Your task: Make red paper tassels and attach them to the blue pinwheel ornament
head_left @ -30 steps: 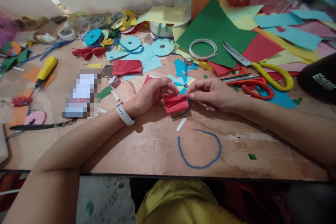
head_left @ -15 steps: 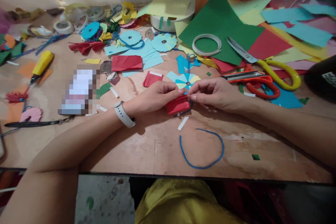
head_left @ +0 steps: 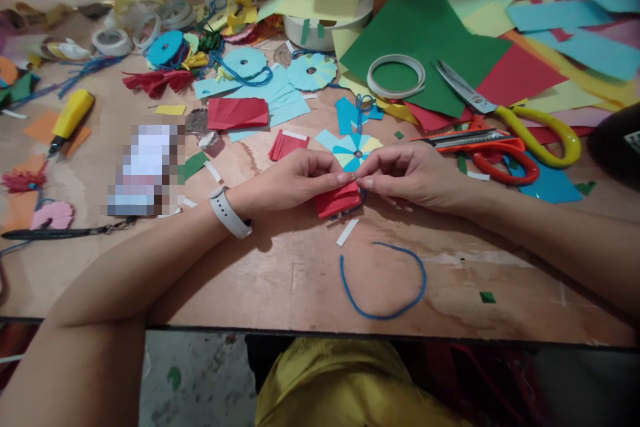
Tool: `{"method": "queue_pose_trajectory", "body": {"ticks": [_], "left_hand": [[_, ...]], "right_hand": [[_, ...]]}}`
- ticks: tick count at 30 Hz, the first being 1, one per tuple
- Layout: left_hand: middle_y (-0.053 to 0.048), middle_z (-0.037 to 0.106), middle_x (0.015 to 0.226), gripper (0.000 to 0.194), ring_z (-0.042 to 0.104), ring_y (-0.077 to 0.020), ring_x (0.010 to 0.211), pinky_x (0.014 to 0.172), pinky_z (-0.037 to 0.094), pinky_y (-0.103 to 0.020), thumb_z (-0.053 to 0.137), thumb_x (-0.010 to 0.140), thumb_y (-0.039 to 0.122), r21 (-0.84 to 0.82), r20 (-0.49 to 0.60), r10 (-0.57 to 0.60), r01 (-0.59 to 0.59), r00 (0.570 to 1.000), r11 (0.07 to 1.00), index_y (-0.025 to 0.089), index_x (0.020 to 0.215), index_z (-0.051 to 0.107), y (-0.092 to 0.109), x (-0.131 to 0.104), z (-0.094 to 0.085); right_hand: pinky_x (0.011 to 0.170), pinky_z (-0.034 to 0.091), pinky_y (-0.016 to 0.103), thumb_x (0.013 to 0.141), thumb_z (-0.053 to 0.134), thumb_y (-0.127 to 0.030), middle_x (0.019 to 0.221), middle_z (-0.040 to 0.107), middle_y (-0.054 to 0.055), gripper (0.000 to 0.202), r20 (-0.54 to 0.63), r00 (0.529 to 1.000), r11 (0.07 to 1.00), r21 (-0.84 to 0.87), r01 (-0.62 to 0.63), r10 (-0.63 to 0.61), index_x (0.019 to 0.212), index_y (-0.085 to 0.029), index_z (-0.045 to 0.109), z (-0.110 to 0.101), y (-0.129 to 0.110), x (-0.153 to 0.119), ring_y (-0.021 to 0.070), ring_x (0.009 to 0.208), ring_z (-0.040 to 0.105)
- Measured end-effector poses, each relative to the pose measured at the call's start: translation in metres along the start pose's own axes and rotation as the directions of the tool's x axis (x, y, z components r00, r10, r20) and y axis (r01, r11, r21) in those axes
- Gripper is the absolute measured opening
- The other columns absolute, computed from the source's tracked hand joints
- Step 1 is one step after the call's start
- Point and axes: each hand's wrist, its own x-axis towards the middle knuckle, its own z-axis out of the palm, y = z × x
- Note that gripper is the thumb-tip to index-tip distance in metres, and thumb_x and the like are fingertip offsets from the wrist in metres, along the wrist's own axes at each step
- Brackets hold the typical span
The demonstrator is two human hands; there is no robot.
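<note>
Between my two hands is a small piece of red paper point(head_left: 337, 201), its lower part hanging below my fingers. My left hand point(head_left: 313, 177) pinches its upper edge with thumb and fingers. My right hand point(head_left: 407, 177) is closed in a pinch at the paper's right corner, fingertips close to the left thumb. Just behind the fingertips lies a blue and yellow pleated paper rosette point(head_left: 356, 149), partly covered by my hands. A dark blue cord shows under the red paper. Nearer the table edge lies a curved blue cord point(head_left: 385, 315), with a white strip point(head_left: 347, 232) above it.
Scissors with yellow handles point(head_left: 543, 137), red-handled scissors point(head_left: 505, 165) and a tape roll point(head_left: 396, 76) lie to the right by green paper point(head_left: 415, 27). On the left are a phone point(head_left: 145, 170) and a yellow cutter point(head_left: 73, 113). Red fringed paper point(head_left: 289, 145) lies behind my left hand.
The view has shifted slightly. Both hands keep their pinch on the red paper, which tilts a little differently under the fingers.
</note>
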Motion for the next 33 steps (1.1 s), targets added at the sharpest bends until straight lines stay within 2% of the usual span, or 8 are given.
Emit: {"method": "queue_pose_trajectory", "body": {"ticks": [6, 11, 15, 24, 28, 33], "left_hand": [[0.000, 0.057, 0.068, 0.038, 0.048, -0.0086, 0.058, 0.053, 0.035, -0.022, 0.063, 0.096, 0.050, -0.069, 0.000, -0.006, 0.006, 1.000, 0.998, 0.016, 0.078, 0.061, -0.001, 0.001, 0.000], [-0.002, 0.066, 0.076, 0.036, 0.057, -0.0099, 0.064, 0.058, 0.043, -0.022, 0.067, 0.094, 0.049, -0.139, 0.030, -0.009, 0.014, 1.000, 0.990, 0.014, 0.087, 0.066, 0.000, 0.000, -0.001], [-0.005, 0.070, 0.082, 0.035, 0.062, -0.0114, 0.068, 0.061, 0.047, -0.023, 0.069, 0.093, 0.049, -0.177, 0.054, -0.022, 0.031, 0.998, 0.984, 0.014, 0.090, 0.067, -0.001, -0.002, -0.003], [-0.005, 0.070, 0.078, 0.038, 0.062, -0.0108, 0.064, 0.059, 0.049, -0.023, 0.073, 0.089, 0.050, -0.198, 0.034, -0.024, 0.030, 0.999, 0.980, 0.013, 0.088, 0.068, 0.000, -0.002, -0.004], [-0.005, 0.070, 0.078, 0.036, 0.062, -0.0105, 0.065, 0.060, 0.048, -0.022, 0.074, 0.089, 0.048, -0.202, 0.019, -0.035, 0.038, 0.999, 0.979, 0.012, 0.090, 0.069, 0.002, -0.002, -0.004], [-0.007, 0.073, 0.087, 0.032, 0.064, -0.0110, 0.071, 0.061, 0.049, -0.021, 0.075, 0.088, 0.044, -0.165, -0.007, -0.044, 0.042, 0.999, 0.985, 0.012, 0.088, 0.071, 0.001, -0.001, -0.004]], "right_hand": [[0.033, 0.031, 0.018, 0.088, 0.076, -0.037, 0.057, 0.061, -0.006, 0.022, -0.009, 1.000, 1.000, -0.011, -0.017, 0.017, 0.088, -0.016, 0.068, 0.000, -0.003, 0.000, 0.0031, 0.037, 0.045], [0.034, 0.029, 0.019, 0.090, 0.074, -0.041, 0.053, 0.057, -0.007, 0.025, 0.023, 0.999, 0.999, -0.019, -0.033, 0.034, 0.091, -0.017, 0.067, -0.001, -0.004, 0.000, 0.0044, 0.037, 0.043], [0.035, 0.030, 0.020, 0.089, 0.075, -0.041, 0.058, 0.061, -0.006, 0.025, 0.056, 0.998, 1.000, -0.010, -0.026, 0.026, 0.090, -0.017, 0.067, -0.004, -0.004, 0.002, 0.0043, 0.038, 0.045], [0.040, 0.041, 0.021, 0.085, 0.078, -0.037, 0.061, 0.065, -0.003, 0.026, 0.101, 0.995, 0.998, -0.058, -0.011, 0.016, 0.098, -0.016, 0.071, -0.014, -0.006, 0.003, 0.0082, 0.044, 0.055], [0.039, 0.040, 0.019, 0.086, 0.078, -0.037, 0.061, 0.064, -0.004, 0.022, 0.068, 0.997, 0.999, -0.048, 0.027, -0.024, 0.091, -0.018, 0.068, -0.010, -0.002, 0.004, 0.0061, 0.042, 0.053], [0.038, 0.038, 0.019, 0.091, 0.073, -0.041, 0.056, 0.060, -0.006, 0.024, 0.096, 0.994, 0.998, -0.037, 0.049, -0.045, 0.090, -0.018, 0.065, -0.009, 0.001, 0.004, 0.0059, 0.041, 0.052]]}}
